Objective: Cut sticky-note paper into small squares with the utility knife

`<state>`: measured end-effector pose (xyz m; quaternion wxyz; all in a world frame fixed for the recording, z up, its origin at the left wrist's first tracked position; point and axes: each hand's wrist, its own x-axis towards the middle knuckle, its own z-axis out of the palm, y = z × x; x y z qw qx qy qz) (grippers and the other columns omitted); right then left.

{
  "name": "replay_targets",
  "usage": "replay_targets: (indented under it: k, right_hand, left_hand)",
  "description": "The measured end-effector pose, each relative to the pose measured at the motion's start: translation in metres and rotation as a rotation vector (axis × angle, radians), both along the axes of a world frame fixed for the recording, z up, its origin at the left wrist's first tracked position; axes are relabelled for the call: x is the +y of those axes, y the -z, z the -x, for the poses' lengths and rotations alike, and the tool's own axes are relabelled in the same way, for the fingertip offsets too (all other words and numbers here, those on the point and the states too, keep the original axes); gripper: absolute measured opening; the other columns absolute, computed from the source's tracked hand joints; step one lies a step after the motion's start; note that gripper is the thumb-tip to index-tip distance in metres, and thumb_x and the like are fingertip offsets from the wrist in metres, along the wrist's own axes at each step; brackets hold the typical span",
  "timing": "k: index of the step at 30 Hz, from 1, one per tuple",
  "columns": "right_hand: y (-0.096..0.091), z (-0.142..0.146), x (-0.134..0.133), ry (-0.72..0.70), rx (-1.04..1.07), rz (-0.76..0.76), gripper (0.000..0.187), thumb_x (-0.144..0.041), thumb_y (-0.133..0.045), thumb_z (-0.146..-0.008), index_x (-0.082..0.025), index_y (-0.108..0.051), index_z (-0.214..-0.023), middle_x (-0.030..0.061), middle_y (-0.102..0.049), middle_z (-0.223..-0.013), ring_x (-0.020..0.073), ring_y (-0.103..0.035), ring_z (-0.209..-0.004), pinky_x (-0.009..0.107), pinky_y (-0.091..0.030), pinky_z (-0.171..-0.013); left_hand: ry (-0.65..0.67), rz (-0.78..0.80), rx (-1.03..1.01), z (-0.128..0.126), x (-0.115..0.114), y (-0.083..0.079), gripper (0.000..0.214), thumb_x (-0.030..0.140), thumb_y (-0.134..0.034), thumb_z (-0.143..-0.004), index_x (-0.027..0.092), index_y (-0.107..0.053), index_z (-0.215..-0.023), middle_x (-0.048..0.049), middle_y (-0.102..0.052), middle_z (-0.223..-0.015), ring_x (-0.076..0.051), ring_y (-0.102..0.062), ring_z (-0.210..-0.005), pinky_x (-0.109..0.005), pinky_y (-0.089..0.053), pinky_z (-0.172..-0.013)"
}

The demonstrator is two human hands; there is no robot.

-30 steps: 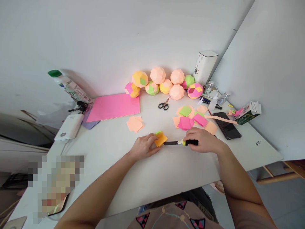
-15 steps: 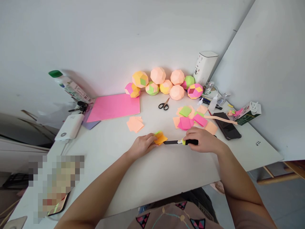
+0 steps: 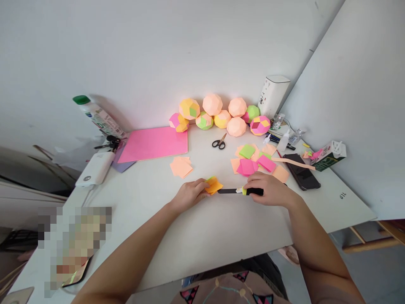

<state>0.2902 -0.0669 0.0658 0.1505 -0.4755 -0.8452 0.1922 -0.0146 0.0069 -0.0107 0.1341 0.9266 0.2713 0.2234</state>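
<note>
Hardly anything has shifted; both hands stay put. On the table (image 3: 221, 236) the folded orange paper (image 3: 214, 185) sits pinched in the curled fingers of the left hand (image 3: 189, 196). At its 3 o'clock the right hand (image 3: 272, 190) grips a cutter (image 3: 236, 191), tip at the paper; a slip could nick those close fingertips.

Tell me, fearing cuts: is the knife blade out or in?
Out: the dark blade juts from the right hand to the orange paper.

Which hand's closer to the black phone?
Right. The right hand, gripping the cutter, sits just left of the phone; the left hand is farther left, holding the orange paper.
</note>
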Motion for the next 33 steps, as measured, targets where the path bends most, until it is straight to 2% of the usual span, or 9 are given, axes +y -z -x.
replay_targets:
  k: [4, 8, 12, 17, 20, 23, 26, 30, 33]
  right_hand:
    - [0.002, -0.001, 0.001, -0.003, 0.006, -0.008, 0.032, -0.009, -0.054, -0.073, -0.021, -0.073, -0.097, 0.0057, -0.066, -0.091, 0.0205, -0.057, -0.087, 0.032, -0.048, -0.074]
    - [0.002, -0.001, 0.001, 0.008, -0.006, 0.017, 0.032, -0.01, -0.054, -0.073, -0.022, -0.072, -0.097, 0.0054, -0.066, -0.091, 0.0205, -0.057, -0.087, 0.032, -0.048, -0.074]
    - [0.002, 0.0, 0.002, 0.014, -0.024, 0.043, 0.034, -0.008, -0.054, -0.072, -0.022, -0.072, -0.097, 0.0048, -0.065, -0.09, 0.0198, -0.057, -0.085, 0.031, -0.048, -0.072]
    - [0.002, -0.001, 0.002, 0.004, -0.034, 0.06, 0.033, -0.007, -0.054, -0.071, -0.022, -0.072, -0.094, 0.0043, -0.065, -0.087, 0.0195, -0.057, -0.084, 0.03, -0.047, -0.071]
    - [0.002, -0.002, 0.001, 0.012, -0.039, 0.066, 0.033, -0.007, -0.053, -0.071, -0.021, -0.072, -0.094, 0.0043, -0.065, -0.087, 0.0193, -0.057, -0.083, 0.029, -0.047, -0.07]
    - [0.001, -0.002, 0.001, 0.009, -0.044, 0.064, 0.033, -0.007, -0.053, -0.071, -0.021, -0.072, -0.095, 0.0041, -0.065, -0.086, 0.0197, -0.057, -0.085, 0.029, -0.046, -0.069]
    - [0.0, -0.001, 0.0, 0.005, -0.052, 0.062, 0.034, -0.007, -0.053, -0.071, -0.021, -0.072, -0.095, 0.0042, -0.065, -0.086, 0.0197, -0.057, -0.084, 0.029, -0.046, -0.07]
    - [-0.001, -0.002, 0.0, 0.016, -0.073, 0.071, 0.033, -0.007, -0.054, -0.072, -0.021, -0.072, -0.095, 0.0046, -0.065, -0.086, 0.0199, -0.056, -0.084, 0.03, -0.046, -0.07]
    - [0.0, -0.002, -0.001, 0.022, -0.085, 0.075, 0.033, -0.007, -0.053, -0.071, -0.021, -0.072, -0.094, 0.0047, -0.066, -0.086, 0.0201, -0.057, -0.084, 0.03, -0.046, -0.07]
  left_hand:
    - [-0.018, 0.018, 0.006, 0.0, 0.001, -0.001, 0.02, 0.038, -0.04, -0.097, 0.021, -0.052, -0.095, -0.0022, -0.065, -0.093, -0.012, -0.059, -0.062, -0.022, -0.042, -0.055]
    - [-0.058, -0.038, 0.01, -0.002, 0.0, 0.002, 0.014, 0.027, -0.038, -0.096, 0.022, -0.05, -0.096, -0.0018, -0.066, -0.093, -0.012, -0.06, -0.062, -0.022, -0.041, -0.053]
    - [-0.1, -0.121, -0.043, -0.004, -0.001, 0.011, 0.011, 0.024, -0.037, -0.096, 0.022, -0.047, -0.1, -0.0023, -0.069, -0.095, -0.012, -0.063, -0.061, -0.021, -0.041, -0.05]
    - [-0.156, -0.218, -0.173, -0.006, -0.003, 0.021, 0.014, 0.021, -0.041, -0.095, 0.022, -0.046, -0.108, 0.0005, -0.071, -0.079, -0.012, -0.063, -0.054, -0.022, -0.045, -0.049]
    - [-0.291, -0.298, -0.313, -0.001, 0.002, 0.016, 0.021, 0.019, -0.046, -0.093, 0.02, -0.049, -0.113, -0.0045, -0.073, -0.089, -0.014, -0.069, -0.069, -0.024, -0.052, -0.056]
    - [-0.475, -0.463, -0.392, 0.012, 0.017, 0.008, 0.022, 0.012, -0.047, -0.09, 0.02, -0.058, -0.108, -0.0072, -0.073, -0.098, -0.017, -0.071, -0.084, -0.027, -0.056, -0.07]
    - [-0.613, -0.582, -0.426, 0.03, 0.034, 0.005, 0.024, 0.01, -0.047, -0.086, 0.019, -0.063, -0.102, -0.0067, -0.074, -0.096, -0.02, -0.07, -0.093, -0.03, -0.056, -0.078]
    - [-0.779, -0.572, -0.299, 0.051, 0.051, 0.011, 0.025, 0.012, -0.046, -0.085, 0.018, -0.067, -0.097, -0.0076, -0.074, -0.094, -0.021, -0.069, -0.092, -0.031, -0.054, -0.077]
    - [-0.943, -0.438, -0.124, 0.065, 0.057, 0.014, 0.027, 0.012, -0.043, -0.083, 0.016, -0.067, -0.095, -0.0105, -0.072, -0.096, -0.025, -0.066, -0.096, -0.034, -0.052, -0.075]
